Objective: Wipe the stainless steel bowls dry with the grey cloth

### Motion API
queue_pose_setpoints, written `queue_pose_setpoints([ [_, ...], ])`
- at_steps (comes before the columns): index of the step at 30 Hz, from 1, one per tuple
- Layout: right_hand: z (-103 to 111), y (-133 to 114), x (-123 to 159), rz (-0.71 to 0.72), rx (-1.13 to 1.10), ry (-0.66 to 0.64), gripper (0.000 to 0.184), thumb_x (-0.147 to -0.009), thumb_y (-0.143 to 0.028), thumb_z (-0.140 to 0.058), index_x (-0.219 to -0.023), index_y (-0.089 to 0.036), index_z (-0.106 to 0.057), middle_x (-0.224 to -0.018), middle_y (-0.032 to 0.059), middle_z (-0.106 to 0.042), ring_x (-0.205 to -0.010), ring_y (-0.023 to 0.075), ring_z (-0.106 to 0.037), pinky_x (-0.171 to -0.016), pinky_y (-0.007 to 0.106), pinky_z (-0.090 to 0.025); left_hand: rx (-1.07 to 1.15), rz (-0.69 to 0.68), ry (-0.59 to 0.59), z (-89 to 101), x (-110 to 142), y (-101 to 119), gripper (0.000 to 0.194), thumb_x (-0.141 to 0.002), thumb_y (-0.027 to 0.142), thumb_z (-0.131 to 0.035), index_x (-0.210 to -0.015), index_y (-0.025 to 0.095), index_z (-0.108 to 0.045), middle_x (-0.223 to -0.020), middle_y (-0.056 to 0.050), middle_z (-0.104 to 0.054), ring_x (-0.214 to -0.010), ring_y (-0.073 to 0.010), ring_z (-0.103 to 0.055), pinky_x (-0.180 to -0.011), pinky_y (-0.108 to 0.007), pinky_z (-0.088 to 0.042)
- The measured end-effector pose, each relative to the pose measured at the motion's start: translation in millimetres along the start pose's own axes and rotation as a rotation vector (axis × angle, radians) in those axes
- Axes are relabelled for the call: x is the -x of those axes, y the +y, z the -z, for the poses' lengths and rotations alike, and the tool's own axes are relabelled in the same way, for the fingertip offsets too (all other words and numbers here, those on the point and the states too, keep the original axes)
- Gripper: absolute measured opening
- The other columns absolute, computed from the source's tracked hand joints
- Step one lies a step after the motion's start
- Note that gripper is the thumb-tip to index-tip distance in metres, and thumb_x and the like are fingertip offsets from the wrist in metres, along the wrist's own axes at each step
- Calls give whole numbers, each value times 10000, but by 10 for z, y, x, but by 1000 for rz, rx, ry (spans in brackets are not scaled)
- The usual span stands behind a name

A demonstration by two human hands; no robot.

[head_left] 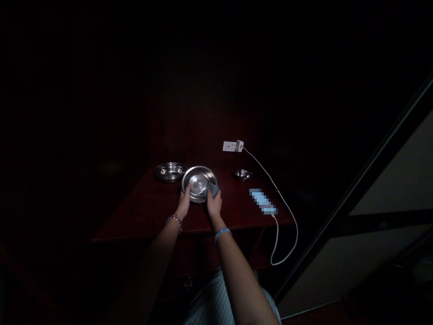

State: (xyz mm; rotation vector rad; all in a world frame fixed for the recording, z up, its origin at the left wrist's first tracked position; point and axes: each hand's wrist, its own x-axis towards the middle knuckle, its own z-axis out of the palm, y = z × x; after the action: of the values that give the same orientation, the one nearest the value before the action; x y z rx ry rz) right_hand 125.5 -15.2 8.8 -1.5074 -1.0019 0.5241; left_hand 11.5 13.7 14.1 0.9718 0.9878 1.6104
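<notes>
1. The left hand (pixel 183 203) is at the near left of the steel bowl (pixel 198 181), partly closed on its rim, thumb over the inside; its other fingers are hidden behind.
2. The right hand (pixel 214 204) is at the bowl's near right, pinched around a bunched grey cloth (pixel 213 188) that lies against the inner rim. Whether its fingers also grip the bowl underneath, I cannot tell.
3. The bowl itself is tilted, its hollow facing the person. It looks thin-walled, so probably light, stiff and hard to break, though smooth metal may slip if wet. The flared rim seems the best hold, with thumb inside and fingers beneath. The cloth should be soft and give easily.
4. Below the bowl is a dark red, faintly glossy table (pixel 135 219); whether they touch is unclear.
5. Right of the bowl lies a phone (pixel 263 201), its screen pixelated, with a white cable (pixel 297 230) looping past the table edge.
6. Beyond that, also right of the bowl, sits a small metal bowl (pixel 243 176); just left and behind is a stack of steel bowls (pixel 171 179).
7. Behind the bowl, to its right, a charger (pixel 240 145) fills part of a wall socket (pixel 228 146). The room around is very dark.
</notes>
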Motion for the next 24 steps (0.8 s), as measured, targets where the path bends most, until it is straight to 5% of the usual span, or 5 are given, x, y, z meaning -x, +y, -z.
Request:
queue_pose_setpoints([
  [24, 8, -21, 12, 12, -6, 9, 332, -905, -350, -538, -1173, -164, -599, -1095, 153, -733, -1013, 292, -716, -860, 362, -528, 11, -12, 1, -10, 22, 22, 383, -954, 332, -537, -1285, 155, -614, -1377, -110, -641, -1273, -221, -594, -1137, -354, -405],
])
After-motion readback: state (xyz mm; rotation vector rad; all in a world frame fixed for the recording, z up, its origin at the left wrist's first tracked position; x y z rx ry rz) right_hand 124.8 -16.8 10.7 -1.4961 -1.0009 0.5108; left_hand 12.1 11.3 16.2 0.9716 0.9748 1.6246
